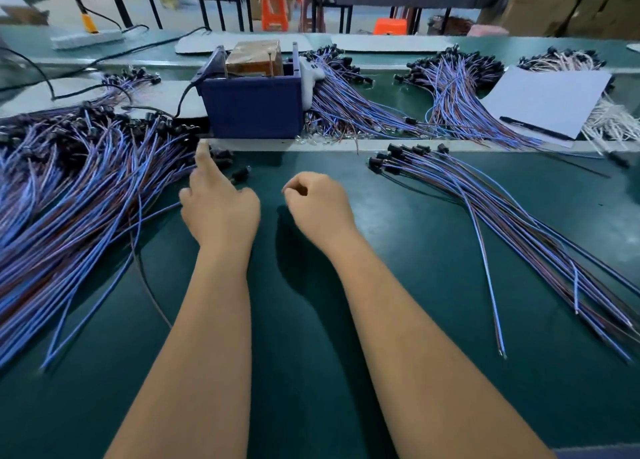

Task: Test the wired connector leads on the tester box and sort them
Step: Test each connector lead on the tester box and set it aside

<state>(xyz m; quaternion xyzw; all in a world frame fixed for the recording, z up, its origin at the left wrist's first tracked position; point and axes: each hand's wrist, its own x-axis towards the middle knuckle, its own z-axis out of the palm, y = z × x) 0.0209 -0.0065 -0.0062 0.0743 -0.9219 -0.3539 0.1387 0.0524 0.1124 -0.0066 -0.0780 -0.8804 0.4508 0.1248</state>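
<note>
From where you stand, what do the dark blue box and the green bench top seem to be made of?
The dark blue box looks like moulded plastic: smooth, uniformly coloured walls with a dull sheen. The green bench top seems to be a matt rubber or vinyl mat, its flat surface giving only soft reflections; I cannot tell which.

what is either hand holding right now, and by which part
Nothing that shows. The left hand reaches its index finger toward the big lead pile; the right hand hangs curled over the mat, apparently holding nothing.
</note>
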